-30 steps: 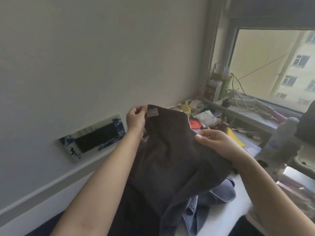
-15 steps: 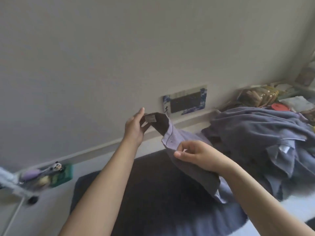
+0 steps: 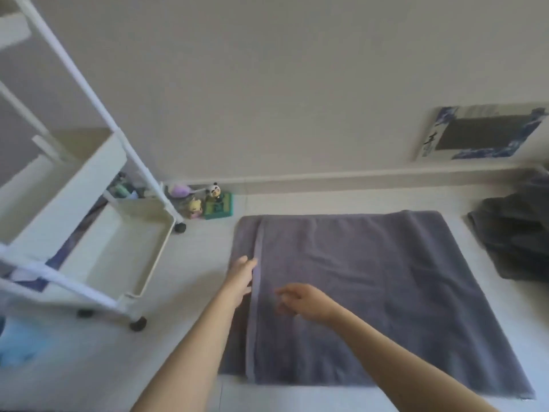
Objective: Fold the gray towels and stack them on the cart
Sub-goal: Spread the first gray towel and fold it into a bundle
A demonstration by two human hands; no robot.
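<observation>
A: Well, start with what can't be seen properly. What is cut off?

B: The white cart (image 3: 98,233) most of all. It stands at the left, and its upper shelves and frame run out of view at the top and left edge. Only its lower trays and two dark wheels show clearly. The pile of gray towels (image 3: 517,242) at the right is cropped by the frame edge too, and it is too dark and crumpled to count.

A: And the gray towel (image 3: 371,292) being worked on?

B: It lies flat on the pale surface (image 3: 178,337), between the cart and the pile, touching neither. Its left part is doubled over, with a paler hem running as a stripe from near to far. Its long axis is hard to judge with the wide lens; it looks close to square.

A: The hands?

B: The left hand (image 3: 242,281) lies with straight fingers along that hem, touching the cloth. The right hand (image 3: 303,298) is blurred; its fingers look loosely curled above the towel, and I cannot tell whether they pinch any fabric.

A: Any writing?

B: The blue-and-white plaque (image 3: 481,132) on the wall carries a dark character at its left end, unreadable. The small figurines (image 3: 208,203) by the wall, one a panda, show no text.
</observation>
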